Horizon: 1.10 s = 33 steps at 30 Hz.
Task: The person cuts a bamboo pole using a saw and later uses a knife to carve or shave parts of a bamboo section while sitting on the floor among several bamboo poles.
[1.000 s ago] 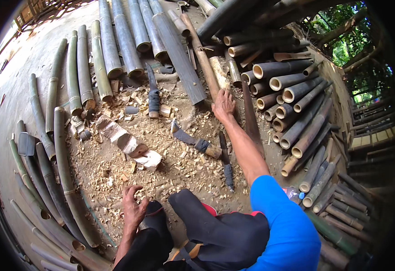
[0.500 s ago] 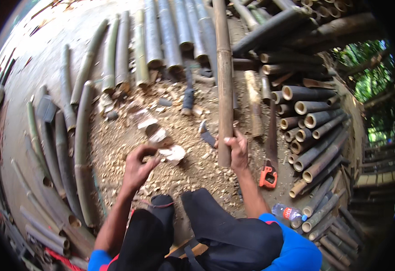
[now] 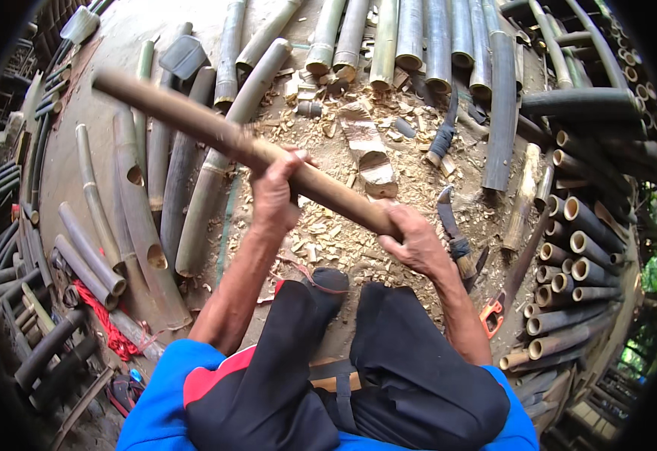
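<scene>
- From here I see the left hand (image 3: 274, 194) closed around a brown pole (image 3: 242, 148), which slants away beyond that hand's left.
- The right hand (image 3: 416, 239) is wrapped around the pole's near end.
- Just right of the right hand lies a hooked knife (image 3: 447, 213).
- Farther right, an orange saw handle (image 3: 492, 319); any lettering there is too small to read.

The pole (image 3: 339, 199) is blurred at its ten o'clock tip, and the right hand (image 3: 418, 239) covers its opposite end. Around one o'clock, the upper edge crops bamboo tubes (image 3: 409, 34); near eight, a dark red-trimmed item (image 3: 124, 392) is too small to identify.
</scene>
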{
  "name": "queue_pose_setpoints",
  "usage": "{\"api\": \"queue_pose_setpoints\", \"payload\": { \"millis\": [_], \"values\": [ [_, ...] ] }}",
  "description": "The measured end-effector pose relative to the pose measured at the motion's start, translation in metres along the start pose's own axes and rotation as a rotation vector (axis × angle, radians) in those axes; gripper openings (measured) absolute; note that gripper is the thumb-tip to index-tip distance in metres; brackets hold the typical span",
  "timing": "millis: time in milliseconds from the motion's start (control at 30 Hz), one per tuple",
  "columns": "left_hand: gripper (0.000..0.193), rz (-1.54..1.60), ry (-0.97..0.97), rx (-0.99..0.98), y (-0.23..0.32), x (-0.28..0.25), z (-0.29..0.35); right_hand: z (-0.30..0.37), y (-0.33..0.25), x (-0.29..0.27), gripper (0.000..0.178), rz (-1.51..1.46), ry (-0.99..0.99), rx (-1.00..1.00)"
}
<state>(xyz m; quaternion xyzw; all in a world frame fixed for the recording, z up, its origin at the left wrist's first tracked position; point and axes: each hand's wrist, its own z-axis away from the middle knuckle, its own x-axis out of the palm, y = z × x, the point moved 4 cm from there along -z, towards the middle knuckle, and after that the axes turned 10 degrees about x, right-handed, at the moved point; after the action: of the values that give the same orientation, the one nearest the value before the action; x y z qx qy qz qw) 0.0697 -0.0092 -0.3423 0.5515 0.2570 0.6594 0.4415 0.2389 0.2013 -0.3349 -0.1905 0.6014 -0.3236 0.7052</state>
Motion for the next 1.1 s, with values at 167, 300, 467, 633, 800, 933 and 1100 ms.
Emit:
{"api": "queue_pose_setpoints", "payload": {
  "millis": [167, 300, 467, 633, 800, 933, 1100],
  "values": [
    [0.032, -0.507, -0.172, 0.377, 0.094, 0.016, -0.039, 0.019, -0.002, 0.057, 0.035, -0.189, -0.062, 0.099],
    [0.037, -0.930, -0.385, 0.376, 0.092, 0.018, -0.036, 0.066, -0.013, 0.115, 0.032, -0.063, -0.235, -0.020],
    [0.036, -1.430, -0.492, 0.208, 0.013, -0.029, 0.014, 0.080, -0.015, 0.142, 0.031, -0.052, -0.219, -0.029],
    [0.047, -1.528, -0.457, 0.256, -0.030, -0.076, 0.039, 0.077, -0.004, 0.126, 0.016, -0.260, -0.219, 0.060],
    [0.055, -1.512, -0.540, 0.363, -0.023, -0.096, 0.027, 0.060, 0.014, 0.102, 0.012, -0.565, -0.160, 0.295],
    [0.060, -1.501, -0.616, 0.212, -0.010, -0.104, 0.034, 0.053, 0.008, 0.074, 0.012, -0.916, -0.178, 0.475],
    [0.059, -1.574, -0.491, 0.306, -0.015, -0.118, 0.048, 0.047, -0.005, 0.066, 0.010, -1.023, -0.151, 0.429]
  ]
}}
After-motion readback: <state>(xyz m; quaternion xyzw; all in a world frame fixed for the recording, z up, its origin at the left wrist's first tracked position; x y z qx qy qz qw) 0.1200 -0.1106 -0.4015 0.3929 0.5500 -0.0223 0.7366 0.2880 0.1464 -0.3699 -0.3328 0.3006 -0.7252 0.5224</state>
